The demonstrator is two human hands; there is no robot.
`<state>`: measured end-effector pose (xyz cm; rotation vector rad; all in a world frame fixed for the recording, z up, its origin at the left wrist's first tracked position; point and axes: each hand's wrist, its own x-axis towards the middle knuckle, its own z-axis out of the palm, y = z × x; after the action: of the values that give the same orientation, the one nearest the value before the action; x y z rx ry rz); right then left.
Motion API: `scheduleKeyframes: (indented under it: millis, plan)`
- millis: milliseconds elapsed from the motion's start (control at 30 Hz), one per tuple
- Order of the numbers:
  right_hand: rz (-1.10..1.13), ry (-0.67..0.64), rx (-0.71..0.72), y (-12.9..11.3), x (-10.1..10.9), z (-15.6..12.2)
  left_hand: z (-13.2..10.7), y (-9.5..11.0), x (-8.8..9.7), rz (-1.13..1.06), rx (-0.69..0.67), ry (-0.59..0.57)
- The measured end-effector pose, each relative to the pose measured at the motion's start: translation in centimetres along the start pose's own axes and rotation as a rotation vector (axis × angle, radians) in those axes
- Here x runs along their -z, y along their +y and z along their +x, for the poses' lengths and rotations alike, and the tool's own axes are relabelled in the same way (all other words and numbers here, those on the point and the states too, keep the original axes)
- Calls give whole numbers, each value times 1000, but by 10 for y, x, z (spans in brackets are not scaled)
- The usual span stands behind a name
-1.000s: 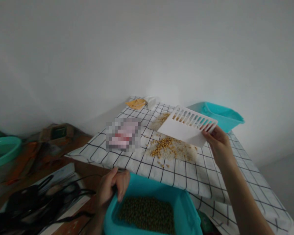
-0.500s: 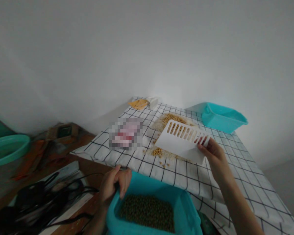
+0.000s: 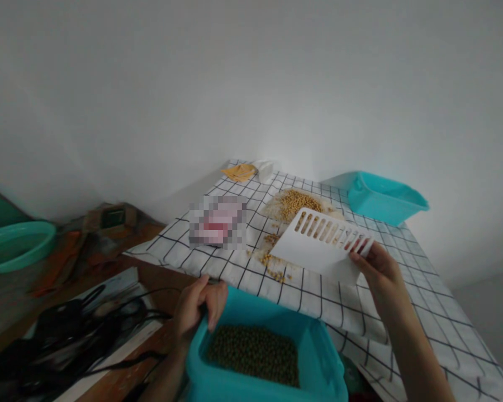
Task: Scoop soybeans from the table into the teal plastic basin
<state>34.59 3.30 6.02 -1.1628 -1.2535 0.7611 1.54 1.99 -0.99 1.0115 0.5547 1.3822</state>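
The table (image 3: 431, 301) in front of me wore a white cloth (image 3: 235, 268) ruled with dark lines. Near its middle I saw a heap of yellow beans (image 3: 297, 202) among pale grains (image 3: 275, 207), with loose beans (image 3: 279, 275) scattered toward my edge. A turquoise tub (image 3: 371, 205) stood far right; a blurred pinkish thing (image 3: 220, 219) lay left, and behind it a yellow piece (image 3: 240, 172) beside something white (image 3: 265, 171).

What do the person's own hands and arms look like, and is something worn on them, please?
The left hand and right hand wear no gloves. The left forearm and right forearm are slim and bare as far as they show, without sleeve, watch or bracelet. Small details such as nails are too blurred to tell.
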Motion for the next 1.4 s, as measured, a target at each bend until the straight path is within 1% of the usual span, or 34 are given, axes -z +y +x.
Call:
scheduleKeyframes:
  millis: [200, 300, 500, 600, 700, 833, 933, 1067, 1133, 1267, 1333, 1400]
  plan:
    - [-39, 74, -20, 3, 13, -19, 0, 0, 0, 21, 26, 1]
    - [-53, 75, -48, 4, 18, -29, 0, -1, 0, -16, 12, -4]
    - [-108, 89, -62, 7, 18, -40, 0, 0, 0, -5, 33, -3]
    - [-130, 75, -68, 9, 17, -40, 0, 0, 0, -19, 23, -2]
    - [-136, 51, -41, 11, 17, -39, -1, 1, 0, -20, 19, -4]
    - [-151, 45, -24, 8, 16, -42, -1, 4, -1, -7, 7, -17]
    - [-146, 30, -43, 1, 14, -47, -1, 6, -3, 1, -5, -21]
    - [-118, -14, -104, -2, 13, -55, -3, 7, -5, -7, 1, -6]
    - [-92, 17, -117, 0, 15, -57, -3, 8, -4, -11, -2, -14]
    - [-43, 138, -92, 5, 17, -55, -2, 8, -3, -4, -22, -30]
    - [-39, 178, -83, 5, 13, -53, -2, 9, -3, 2, -22, -22]
    - [-40, 186, -76, 4, 7, -51, -1, 9, -3, 9, -26, -17]
